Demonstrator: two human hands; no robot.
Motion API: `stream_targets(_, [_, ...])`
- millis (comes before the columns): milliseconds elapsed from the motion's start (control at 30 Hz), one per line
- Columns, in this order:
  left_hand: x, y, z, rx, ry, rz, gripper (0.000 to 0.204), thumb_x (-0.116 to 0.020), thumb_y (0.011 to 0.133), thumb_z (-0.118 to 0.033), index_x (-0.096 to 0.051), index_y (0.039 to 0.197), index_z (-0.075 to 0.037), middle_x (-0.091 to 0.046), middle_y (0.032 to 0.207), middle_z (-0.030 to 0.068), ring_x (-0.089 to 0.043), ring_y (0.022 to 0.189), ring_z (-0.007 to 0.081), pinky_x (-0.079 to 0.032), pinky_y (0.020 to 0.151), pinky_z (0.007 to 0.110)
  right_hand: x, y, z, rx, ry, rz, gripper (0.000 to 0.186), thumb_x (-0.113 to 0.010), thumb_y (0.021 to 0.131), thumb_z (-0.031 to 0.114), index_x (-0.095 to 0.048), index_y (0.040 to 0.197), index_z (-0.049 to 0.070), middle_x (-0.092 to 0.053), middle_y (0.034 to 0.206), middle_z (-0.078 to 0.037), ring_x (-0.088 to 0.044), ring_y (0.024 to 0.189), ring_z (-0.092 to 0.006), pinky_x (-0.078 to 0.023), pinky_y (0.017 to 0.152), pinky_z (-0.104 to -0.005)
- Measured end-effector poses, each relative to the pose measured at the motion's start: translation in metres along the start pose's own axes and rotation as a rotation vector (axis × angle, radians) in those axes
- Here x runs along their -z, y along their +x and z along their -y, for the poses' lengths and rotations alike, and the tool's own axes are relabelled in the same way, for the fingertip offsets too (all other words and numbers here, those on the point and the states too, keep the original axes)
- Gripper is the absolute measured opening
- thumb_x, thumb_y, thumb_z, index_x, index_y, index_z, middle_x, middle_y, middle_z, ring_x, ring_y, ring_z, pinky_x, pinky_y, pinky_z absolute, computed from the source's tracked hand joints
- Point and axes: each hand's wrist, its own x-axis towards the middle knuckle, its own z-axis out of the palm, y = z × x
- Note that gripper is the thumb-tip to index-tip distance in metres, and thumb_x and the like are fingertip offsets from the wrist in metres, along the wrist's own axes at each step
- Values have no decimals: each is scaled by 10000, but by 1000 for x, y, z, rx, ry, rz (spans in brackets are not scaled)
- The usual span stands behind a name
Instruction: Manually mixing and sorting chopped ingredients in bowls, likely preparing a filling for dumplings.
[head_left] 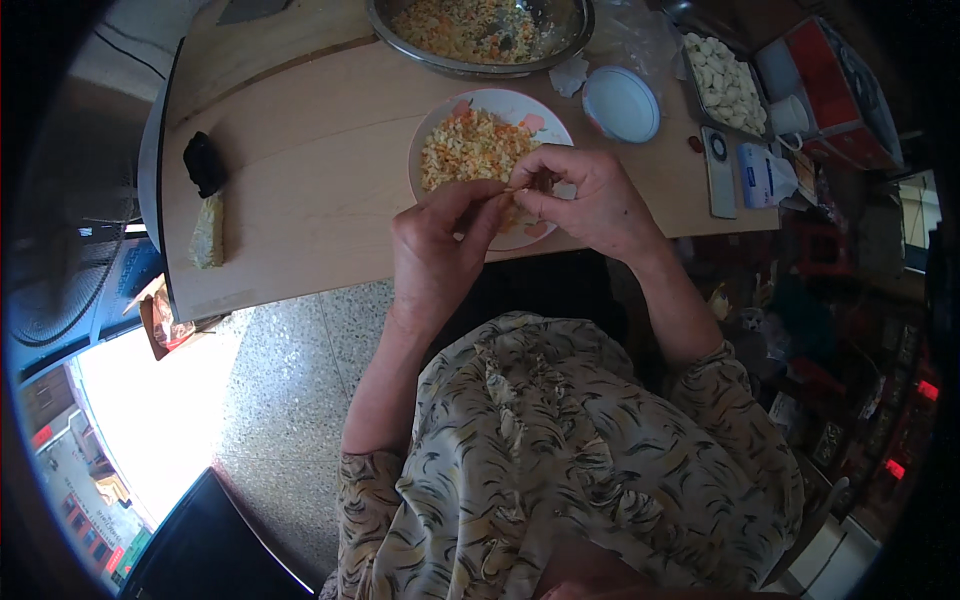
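My left hand and my right hand meet over the near part of a round plate with a pink pattern. The fingertips of both are pinched together. A tiny orange-brown bit shows between them, too small to name. On the plate lies a heap of finely chopped yellow, white and orange food. My hands cover the plate's near right part.
Beyond the plate stands a large metal bowl with more chopped mix. To its right are a small white bowl, a tray of white dumplings, a phone-like slab and a tissue pack. A black-topped bundle lies at left.
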Motion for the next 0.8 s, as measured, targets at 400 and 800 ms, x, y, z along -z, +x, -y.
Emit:
stream_targets(400, [4, 10, -6, 115, -210, 4, 161, -715, 979, -92, -729, 1083, 31, -762, 896, 74, -719, 794, 103, -584, 719, 257, 2, 0, -3, 114, 43, -89, 158, -699, 942, 17, -705, 1098, -9, -668, 953, -4, -634, 871, -65, -605, 712, -228])
stream_targets(800, [3, 11, -7, 208, -434, 29, 237, -672, 1023, -138, -693, 1168, 49, -763, 951, 93, -703, 789, 107, -566, 701, 250, -2, 2, -12, 165, 153, -99, 133, -668, 995, 88, -686, 1066, -22, -682, 974, -7, -653, 873, -62, -605, 686, -224])
